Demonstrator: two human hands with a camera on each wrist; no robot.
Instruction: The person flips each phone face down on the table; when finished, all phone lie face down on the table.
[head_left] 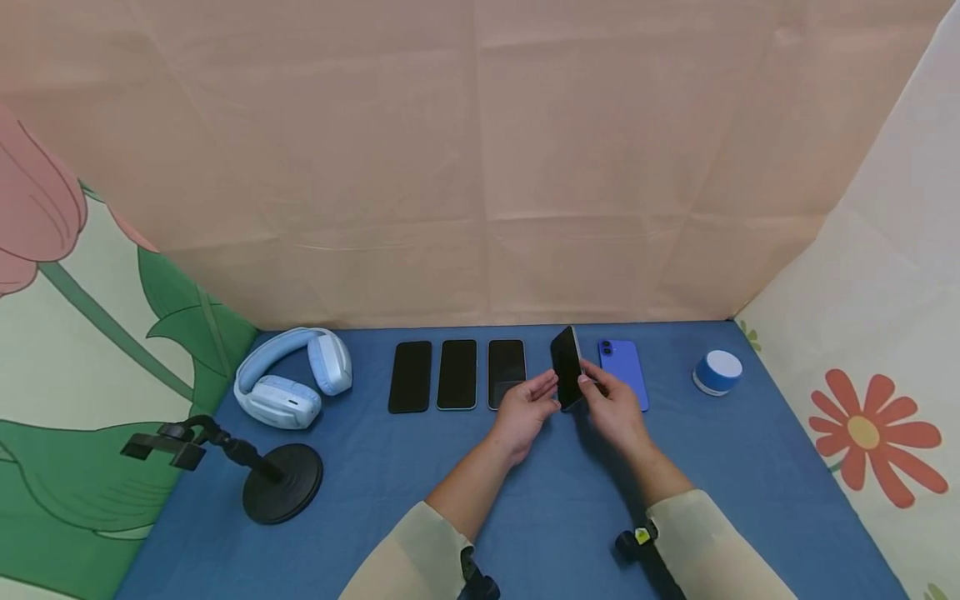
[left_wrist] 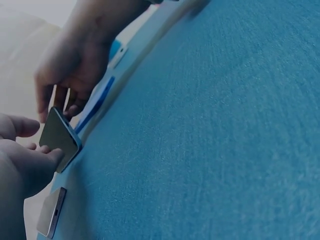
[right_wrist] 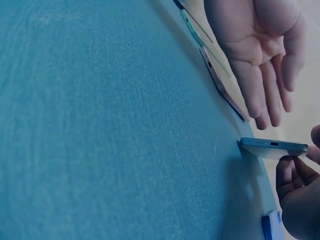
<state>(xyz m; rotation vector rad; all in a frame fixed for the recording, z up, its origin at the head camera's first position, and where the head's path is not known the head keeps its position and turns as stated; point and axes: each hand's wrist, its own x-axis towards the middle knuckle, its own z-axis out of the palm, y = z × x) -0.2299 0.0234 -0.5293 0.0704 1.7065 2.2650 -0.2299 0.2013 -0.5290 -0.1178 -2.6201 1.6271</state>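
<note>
A smartphone [head_left: 566, 367] with a dark screen is held tilted up on its edge over the blue cloth. My right hand [head_left: 615, 412] pinches it by its right side, thumb and fingers at the edge and back. Straight fingers of my left hand [head_left: 522, 417] lie close to the screen side, palm turned up; in the right wrist view that left hand [right_wrist: 260, 55] stands apart from the phone's bottom edge [right_wrist: 274, 144]. Beside the right hand lies a blue-purple phone [head_left: 624, 371], back up. To the left, a dark-screened phone [head_left: 506, 362] is partly overlapped by the left hand.
Two more phones, one black [head_left: 410, 377] and one light-edged [head_left: 457, 375], continue the row leftward. Light blue headphones [head_left: 288, 375] and a black phone stand [head_left: 282, 483] occupy the left side. A blue jar with a white lid [head_left: 717, 372] sits at right. A beige backdrop [head_left: 480, 167] rises behind.
</note>
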